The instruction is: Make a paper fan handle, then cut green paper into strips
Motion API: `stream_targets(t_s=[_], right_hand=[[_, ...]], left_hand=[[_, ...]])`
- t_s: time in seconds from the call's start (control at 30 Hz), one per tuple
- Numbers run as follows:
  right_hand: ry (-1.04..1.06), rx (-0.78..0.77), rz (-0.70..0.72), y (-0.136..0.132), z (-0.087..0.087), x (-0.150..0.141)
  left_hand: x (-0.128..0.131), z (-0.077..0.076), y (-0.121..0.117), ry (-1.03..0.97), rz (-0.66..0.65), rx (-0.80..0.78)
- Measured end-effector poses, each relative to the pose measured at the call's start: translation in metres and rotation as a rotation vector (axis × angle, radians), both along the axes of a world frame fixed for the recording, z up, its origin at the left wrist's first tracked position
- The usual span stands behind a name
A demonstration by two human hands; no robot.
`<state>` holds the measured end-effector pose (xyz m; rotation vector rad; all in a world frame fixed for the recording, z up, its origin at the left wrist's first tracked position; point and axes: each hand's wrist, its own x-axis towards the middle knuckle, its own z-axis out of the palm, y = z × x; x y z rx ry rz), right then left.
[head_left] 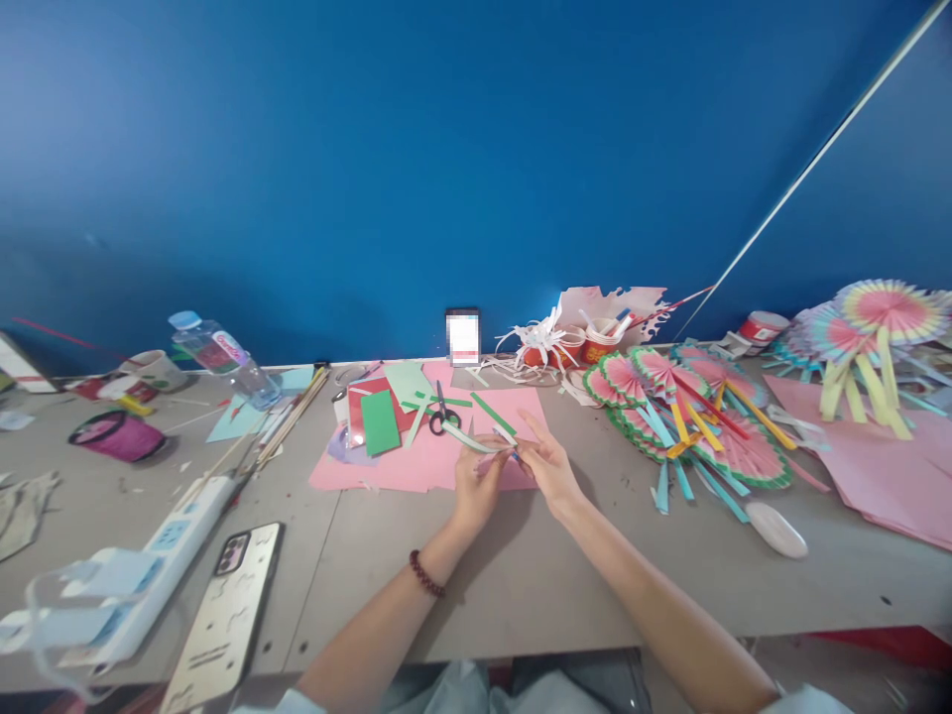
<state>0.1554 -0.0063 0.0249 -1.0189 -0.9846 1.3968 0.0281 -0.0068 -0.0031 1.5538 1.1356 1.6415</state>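
Observation:
My left hand point(477, 486), with a dark beaded bracelet on the wrist, is closed in a pinch on narrow paper strips. One pale green paper strip point(459, 437) trails from it toward the scissors. Close by on the right, my right hand point(551, 466) pinches the other end of the strips, its index finger raised. Small pink and bluish bits show between the fingertips, too blurred to make out. Beyond the hands, dark-handled scissors point(446, 422) lie on pink paper point(427, 474). A green card point(381, 422) and a dark green strip point(492, 413) are there too.
Pleated paper fans point(751, 446) with ribbon tails lie to the right, near a white oval object point(776, 530). Leftward are a phone point(227, 610), a power strip point(168, 565), wooden sticks point(293, 416) and a water bottle point(223, 355). A lit screen point(464, 337) leans against the blue wall.

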Motion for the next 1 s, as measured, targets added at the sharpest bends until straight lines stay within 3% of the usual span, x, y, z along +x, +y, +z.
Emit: stream_targets(t_s=[0.33,0.63,1.0], right_hand=[[0.077,-0.038,-0.037,-0.0017,0.0019,-0.0039],[0.069,-0.095,-0.075,-0.0034,0.0039,-0.0043],[0.084,-0.072,-0.146,-0.0032,0.0003,-0.0074]], left_hand=[[0.0049,0.0039,-0.0012,-0.050,-0.045,-0.043],[0.0056,-0.0026,-0.0001,-0.065,-0.061,-0.031],[0.0066,-0.0023,-0.0006,-0.113,-0.125,-0.025]])
